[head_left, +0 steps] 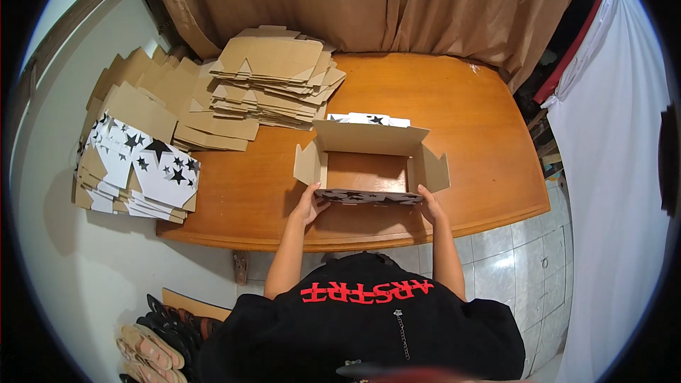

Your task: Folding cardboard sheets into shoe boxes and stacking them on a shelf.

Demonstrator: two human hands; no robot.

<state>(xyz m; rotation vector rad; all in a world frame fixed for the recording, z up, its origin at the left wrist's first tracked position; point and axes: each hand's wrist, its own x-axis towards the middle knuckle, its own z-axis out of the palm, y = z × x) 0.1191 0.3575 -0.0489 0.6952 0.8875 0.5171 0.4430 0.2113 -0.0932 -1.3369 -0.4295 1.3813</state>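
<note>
Between my two hands a cardboard box stands on the wooden table, opened out into a rectangular frame. Its inside is plain brown, while the outer side is white with black stars. Through its middle the tabletop shows, so no bottom is closed there. Flaps stick out at both ends and along the far side. My left hand grips the near left corner, thumb on the upper edge and fingers along the front. At the near right corner my right hand holds the box in the same way.
A tall pile of flat brown cardboard boxes lies at the table's back left. More flattened boxes with star print lean by the wall on the left. The table has a curved front edge. Brown curtains hang behind; sandals sit on the floor.
</note>
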